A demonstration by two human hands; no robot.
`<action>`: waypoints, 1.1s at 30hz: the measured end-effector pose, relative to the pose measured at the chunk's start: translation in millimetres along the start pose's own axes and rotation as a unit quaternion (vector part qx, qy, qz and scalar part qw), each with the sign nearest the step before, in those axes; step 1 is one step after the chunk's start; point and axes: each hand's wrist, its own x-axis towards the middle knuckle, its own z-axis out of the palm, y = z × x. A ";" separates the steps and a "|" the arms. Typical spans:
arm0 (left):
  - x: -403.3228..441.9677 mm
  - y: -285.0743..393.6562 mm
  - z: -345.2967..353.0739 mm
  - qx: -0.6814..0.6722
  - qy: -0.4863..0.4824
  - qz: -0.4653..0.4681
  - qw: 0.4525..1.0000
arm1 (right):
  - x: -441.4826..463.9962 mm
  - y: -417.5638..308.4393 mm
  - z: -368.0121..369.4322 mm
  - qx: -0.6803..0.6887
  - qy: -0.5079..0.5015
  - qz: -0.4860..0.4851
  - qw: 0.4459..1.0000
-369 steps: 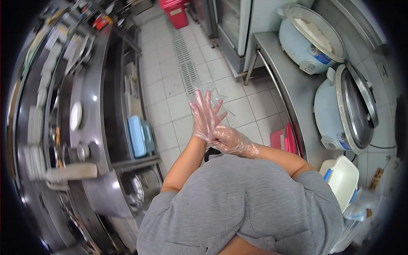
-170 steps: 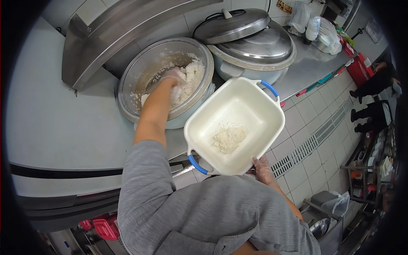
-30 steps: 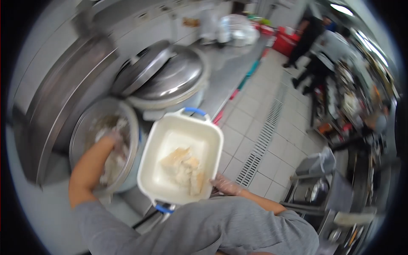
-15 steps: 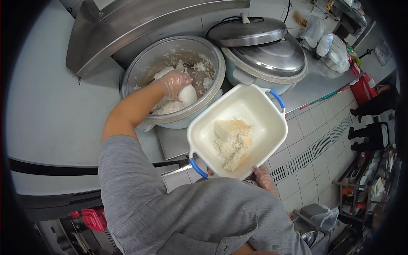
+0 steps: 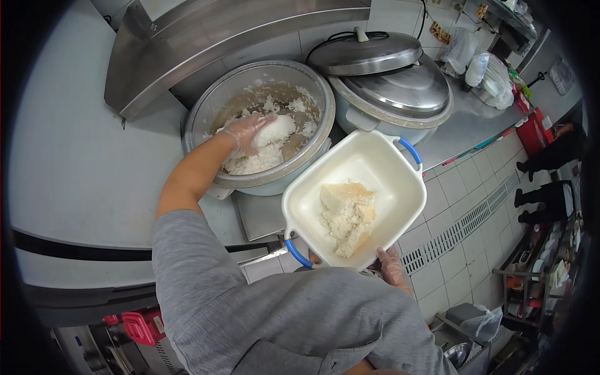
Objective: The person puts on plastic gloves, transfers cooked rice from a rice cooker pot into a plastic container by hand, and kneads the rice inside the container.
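Left hand (image 5: pixel 245 134): your fingers, partly spread, touch rice (image 5: pixel 277 130) in the open cooker (image 5: pixel 265 187).
Right hand (image 5: pixel 392 267): your fingers grip the white tub (image 5: pixel 390 169) by its near edge.
Tub: right of the cooker, clumped rice (image 5: pixel 348 217) inside.

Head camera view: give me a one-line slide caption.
Gloved left hand on loose rice inside an open pot, right hand holding a white tub with clumped rice.

Tub (image 5: pixel 394 178): smooth, shiny plastic. Rice (image 5: pixel 347 219) in tub: lumpy, rough. Gloves (image 5: pixel 242 134): thin, see-through plastic, wrinkly, shiny. Pot lid (image 5: pixel 400 89): smooth, very shiny metal. Shirt (image 5: pixel 262 303): matt cloth. Bags (image 5: pixel 495 84): thin, crinkly plastic. Floor tiles (image 5: pixel 437 189): smooth, flat.
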 end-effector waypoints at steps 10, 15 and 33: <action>38.0 -22.4 1.8 -0.115 0.006 -0.250 0.961 | 2.2 4.5 0.5 -0.037 0.022 -0.008 0.999; 33.2 -42.4 -30.9 -0.435 0.159 -0.269 0.845 | 0.5 5.7 2.8 0.002 0.017 -0.014 1.000; -51.9 29.8 -67.3 -0.913 0.252 -0.058 0.316 | 7.2 18.1 -25.6 -0.253 -0.050 -0.130 0.957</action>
